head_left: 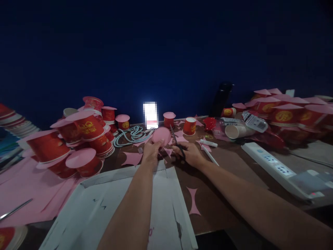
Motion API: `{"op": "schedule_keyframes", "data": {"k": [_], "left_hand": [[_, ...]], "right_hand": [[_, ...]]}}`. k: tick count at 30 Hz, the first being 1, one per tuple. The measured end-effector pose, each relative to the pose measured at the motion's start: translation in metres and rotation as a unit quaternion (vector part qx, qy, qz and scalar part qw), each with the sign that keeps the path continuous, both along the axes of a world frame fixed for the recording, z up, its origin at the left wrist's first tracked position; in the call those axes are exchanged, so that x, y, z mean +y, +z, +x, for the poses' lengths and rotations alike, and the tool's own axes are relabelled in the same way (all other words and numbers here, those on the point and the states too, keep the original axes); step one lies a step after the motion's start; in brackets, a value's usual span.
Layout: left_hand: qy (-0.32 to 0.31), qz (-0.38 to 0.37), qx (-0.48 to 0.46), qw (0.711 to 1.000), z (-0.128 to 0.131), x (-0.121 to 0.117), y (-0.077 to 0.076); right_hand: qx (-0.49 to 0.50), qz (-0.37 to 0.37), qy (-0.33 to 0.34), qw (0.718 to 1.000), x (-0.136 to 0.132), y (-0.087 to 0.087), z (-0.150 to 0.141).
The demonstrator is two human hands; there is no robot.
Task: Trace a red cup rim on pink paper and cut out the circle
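Note:
In the middle of the head view, my left hand [153,152] pinches a round pink paper disc [160,136] by its lower edge, thumb on its face. Whether a cup is behind the disc I cannot tell. My right hand [191,154] is closed around the dark handles of a pair of scissors [174,136], whose blades point up beside the disc's right edge. Pink paper scraps [132,158] lie around both hands. Just beyond the scissors stands an upright red paper cup [189,127], and a red cup topped with a pink disc [169,119] is behind my left hand.
Red cups with pink tops are stacked at left [88,130] and right [284,114]. A white board [109,201] lies under my left forearm. A pale cable [130,137], a lit screen [150,114], a white marker [208,143], a black bottle [222,99] and a power strip [270,166] surround the work area.

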State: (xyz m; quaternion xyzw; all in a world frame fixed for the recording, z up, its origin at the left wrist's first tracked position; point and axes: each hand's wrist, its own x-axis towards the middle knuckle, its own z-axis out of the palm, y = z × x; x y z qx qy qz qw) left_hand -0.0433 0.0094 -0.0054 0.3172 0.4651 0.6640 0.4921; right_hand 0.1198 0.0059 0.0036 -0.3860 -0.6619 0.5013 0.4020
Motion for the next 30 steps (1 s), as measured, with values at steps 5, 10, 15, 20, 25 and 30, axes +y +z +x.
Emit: {"op": "schedule_keyframes", "data": {"k": [5,10,15,20,25,30], "left_hand": [[0.008,-0.024,0.011,1.0,0.0006,0.0008,0.0017],[-0.023,-0.013,-0.02,0.999,0.0,0.001,0.0025],[-0.049,0.006,-0.048,0.998,-0.0026,0.001,-0.0011],[-0.038,0.003,-0.065,0.997,-0.0007,-0.0014,0.0018],[-0.025,0.002,-0.069,0.997,0.0016,-0.0017,0.0047],[-0.022,-0.001,-0.065,0.998,0.0011,-0.001,0.0046]], "right_hand": [[0.009,-0.009,-0.01,1.0,-0.001,0.0017,-0.0013],[0.0,0.002,-0.016,1.0,-0.0021,0.0037,-0.0014],[-0.014,0.002,-0.008,1.0,-0.0024,0.0067,0.0001],[-0.018,-0.004,0.002,1.0,-0.0008,0.0056,0.0024],[-0.005,-0.024,0.024,0.999,-0.0016,0.0045,0.0026],[-0.003,-0.026,0.037,0.999,-0.0036,0.0071,0.0029]]}}
